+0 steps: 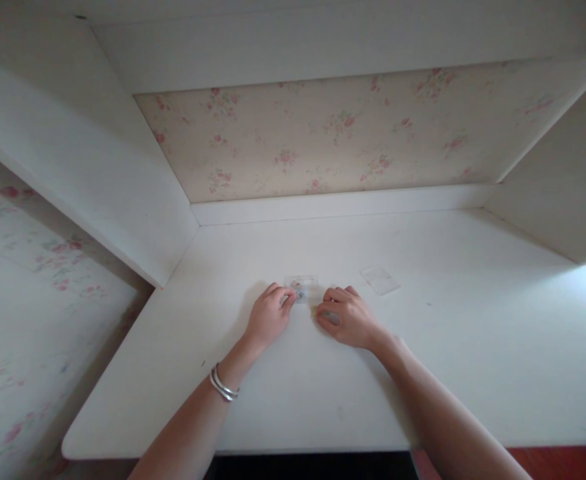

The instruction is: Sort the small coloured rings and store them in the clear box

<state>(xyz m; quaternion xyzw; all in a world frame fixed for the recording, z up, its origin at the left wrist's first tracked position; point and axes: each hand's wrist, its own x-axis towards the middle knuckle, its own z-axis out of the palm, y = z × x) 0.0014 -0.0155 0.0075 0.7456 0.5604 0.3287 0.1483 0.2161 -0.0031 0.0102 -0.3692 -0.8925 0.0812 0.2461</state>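
A small clear plastic box [309,281] lies on the white desktop, with a few tiny round pieces in it. At its left edge my left hand [269,313] is closed, thumb and index finger pinching the box's side. My right hand [345,317] is to the right of the box and a little nearer to me. Its thumb and index finger pinch a tiny yellowish piece [315,311], too small to name. Right of that hand, a flat clear rectangular lid [380,281] rests on the desktop.
The white desk [293,400] has a raised back ledge [347,203] and side panels at left [123,167] and right [547,160]. Flowered wallpaper [323,133] covers the wall behind. The desk's front edge runs just before my body.
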